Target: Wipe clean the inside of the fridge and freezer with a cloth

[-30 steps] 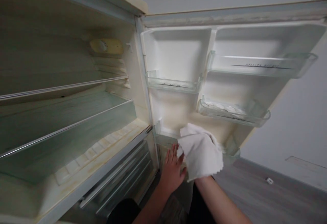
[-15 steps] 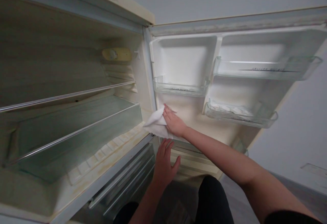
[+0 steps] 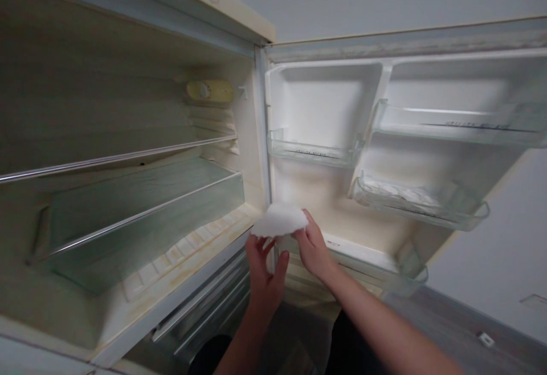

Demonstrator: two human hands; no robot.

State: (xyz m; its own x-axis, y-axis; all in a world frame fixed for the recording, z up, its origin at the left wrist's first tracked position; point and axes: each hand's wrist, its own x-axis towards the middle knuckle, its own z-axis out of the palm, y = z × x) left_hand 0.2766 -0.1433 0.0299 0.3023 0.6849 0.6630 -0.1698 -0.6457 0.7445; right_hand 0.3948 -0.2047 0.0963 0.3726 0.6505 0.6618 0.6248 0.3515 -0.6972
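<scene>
In front of the fridge door (image 3: pixel 333 101), the right hand (image 3: pixel 315 249) is gripping the cloth (image 3: pixel 280 219), now meeting the left hand (image 3: pixel 265 278), its grip not showing clearly, so the cloth is seemingly being rearranged.

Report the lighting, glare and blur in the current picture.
Head view: dim overall, the fridge's upper interior in deep shadow, the door's inner side brighter; head view: a bright streak along the upper shelf edge; head view: the white cloth looks soft, with little texture; head view: lettering on the door bins too blurred to read.
</scene>
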